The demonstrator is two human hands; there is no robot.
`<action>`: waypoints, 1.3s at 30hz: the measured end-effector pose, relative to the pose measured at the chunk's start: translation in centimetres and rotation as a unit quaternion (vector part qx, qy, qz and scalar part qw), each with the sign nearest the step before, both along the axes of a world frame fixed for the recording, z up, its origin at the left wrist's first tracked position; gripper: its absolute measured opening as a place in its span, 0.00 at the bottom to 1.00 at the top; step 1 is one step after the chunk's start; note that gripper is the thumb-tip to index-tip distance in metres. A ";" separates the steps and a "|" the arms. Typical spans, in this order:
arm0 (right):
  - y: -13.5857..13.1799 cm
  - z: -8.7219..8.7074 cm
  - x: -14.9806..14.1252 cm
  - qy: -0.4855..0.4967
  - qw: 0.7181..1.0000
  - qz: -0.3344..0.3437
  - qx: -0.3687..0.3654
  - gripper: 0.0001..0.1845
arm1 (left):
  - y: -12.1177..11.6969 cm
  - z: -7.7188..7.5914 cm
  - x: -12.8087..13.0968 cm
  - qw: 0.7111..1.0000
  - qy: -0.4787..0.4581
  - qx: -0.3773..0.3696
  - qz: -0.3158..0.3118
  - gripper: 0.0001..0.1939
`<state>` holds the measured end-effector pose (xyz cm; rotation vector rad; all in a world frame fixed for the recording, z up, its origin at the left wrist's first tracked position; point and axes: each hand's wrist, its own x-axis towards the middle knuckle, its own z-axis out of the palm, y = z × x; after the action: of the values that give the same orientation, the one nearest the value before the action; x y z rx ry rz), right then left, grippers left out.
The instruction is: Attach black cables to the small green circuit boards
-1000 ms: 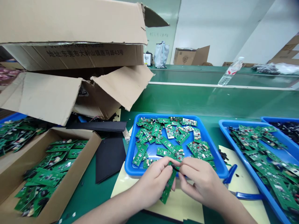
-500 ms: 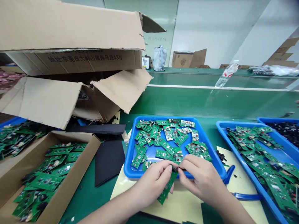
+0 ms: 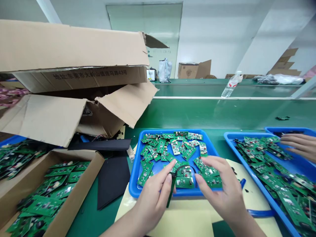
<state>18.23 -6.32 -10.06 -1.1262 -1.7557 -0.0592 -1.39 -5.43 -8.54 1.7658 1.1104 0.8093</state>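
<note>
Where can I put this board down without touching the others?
Open surface: the cream sheet below the blue tray, between your left hand and right hand; and the green bench between the cardboard box and black foam sheet. Crowded: both trays, full of green circuit boards.

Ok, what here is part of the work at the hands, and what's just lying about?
In use: left hand, holding a green circuit board; right hand; blue tray of boards.
Lying about: water bottle; black sheets; cardboard box of boards.

Circuit board (image 3: 171,192) partly behind left hand (image 3: 153,200); co-worker's hand (image 3: 300,145) cut off at right edge; black loop (image 3: 182,167) unclear, too small.
</note>
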 end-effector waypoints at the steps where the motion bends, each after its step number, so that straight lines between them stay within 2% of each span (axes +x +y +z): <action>1: -0.2 0.2 -0.2 0.015 0.999 0.026 0.019 0.13 | -0.1 0.0 -0.2 0.999 0.013 0.030 0.007 0.24; 4: -0.7 0.4 -1.3 0.004 0.992 0.126 0.007 0.10 | -0.3 0.0 -0.5 0.997 0.031 0.069 -0.010 0.23; 6: -0.8 0.3 -2.0 -0.004 0.988 0.151 -0.026 0.09 | -0.3 0.1 -0.6 0.996 0.033 0.064 -0.045 0.23; 12: -0.5 0.0 -2.2 0.106 0.978 0.127 -0.128 0.04 | -0.1 0.2 -0.3 0.992 0.031 0.014 -0.124 0.27; 15: -0.4 -0.2 -1.8 0.159 0.964 0.126 -0.172 0.03 | -0.1 -0.2 -0.3 0.993 0.007 -0.011 -0.119 0.29; 19: -0.4 -0.4 -1.8 0.201 0.947 0.139 -0.208 0.04 | -0.2 -0.1 -0.2 0.995 -0.002 -0.034 -0.097 0.24; 23: -0.4 -0.2 -2.0 0.213 0.945 0.146 -0.202 0.06 | -0.2 0.3 0.0 0.995 0.014 -0.043 -0.094 0.19; 29: -0.4 0.3 -2.0 0.156 0.965 0.142 -0.153 0.07 | 0.1 0.3 0.1 0.995 0.022 -0.034 -0.087 0.13; 36: -0.6 0.5 -2.1 0.117 0.965 0.166 -0.167 0.04 | 0.4 0.0 0.2 0.997 -0.013 -0.044 -0.065 0.14; 39: -0.6 0.5 -2.2 0.102 0.973 0.154 -0.140 0.03 | 0.4 -0.1 0.3 0.995 -0.033 -0.060 -0.072 0.13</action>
<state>16.04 -6.88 -9.56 -1.0021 -1.7663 0.4894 -1.10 -5.08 -8.63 1.6840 0.9572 0.6948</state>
